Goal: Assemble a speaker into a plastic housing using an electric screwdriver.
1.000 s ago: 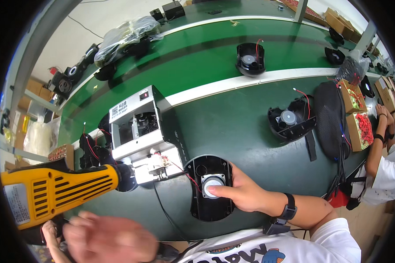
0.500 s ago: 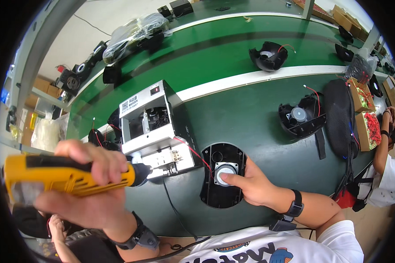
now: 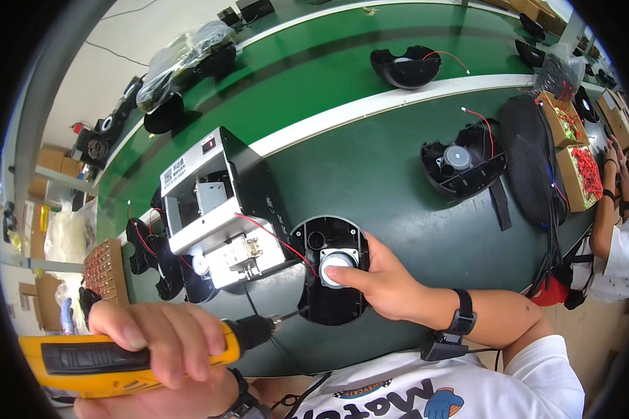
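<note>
The yellow-and-black power screwdriver, wrapped in the curled left hand, has swung to the lower left edge of the black plastic housing (contact unclear). Open-faced, the housing holds a round silver speaker; the right hand clasps the housing's side, thumb on the speaker. Beyond, leftward, stands a silver-and-black metal box.

Smooth black plastic shell, shiny grey metal speaker, smooth yellow plastic drill, shiny silver metal machine, smooth green tabletop, white cloth shirt, crinkly clear plastic bag, dull bumpy black case
</note>
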The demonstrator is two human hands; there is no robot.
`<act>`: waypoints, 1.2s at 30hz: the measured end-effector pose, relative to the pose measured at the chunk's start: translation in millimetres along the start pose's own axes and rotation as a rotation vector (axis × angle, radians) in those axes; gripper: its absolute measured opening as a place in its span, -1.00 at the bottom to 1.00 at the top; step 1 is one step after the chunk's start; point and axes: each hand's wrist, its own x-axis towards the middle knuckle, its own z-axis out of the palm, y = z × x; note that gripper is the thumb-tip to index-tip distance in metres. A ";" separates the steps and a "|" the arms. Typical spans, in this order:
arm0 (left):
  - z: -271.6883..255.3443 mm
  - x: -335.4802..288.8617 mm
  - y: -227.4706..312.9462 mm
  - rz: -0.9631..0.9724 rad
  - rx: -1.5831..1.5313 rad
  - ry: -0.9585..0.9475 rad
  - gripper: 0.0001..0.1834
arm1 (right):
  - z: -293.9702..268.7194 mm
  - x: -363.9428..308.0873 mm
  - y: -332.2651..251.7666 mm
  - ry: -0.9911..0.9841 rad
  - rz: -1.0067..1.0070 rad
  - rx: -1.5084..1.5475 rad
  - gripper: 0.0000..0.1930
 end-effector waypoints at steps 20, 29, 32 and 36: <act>12.0 -2.0 -51.5 -0.112 0.027 -0.011 0.00 | -0.4 0.4 -1.7 -0.008 -0.025 0.042 -0.37; 10.7 -6.2 -54.5 -0.093 0.040 -0.097 0.00 | -0.5 1.5 -1.2 -0.011 -0.014 0.002 -0.39; 13.2 -7.5 -57.9 -0.078 0.025 -0.117 -0.01 | 0.9 0.2 -1.5 -0.002 -0.009 0.033 -0.38; 18.4 -12.8 -57.9 -0.088 0.044 -0.049 -0.02 | 2.4 0.8 -1.1 0.016 -0.034 -0.009 -0.38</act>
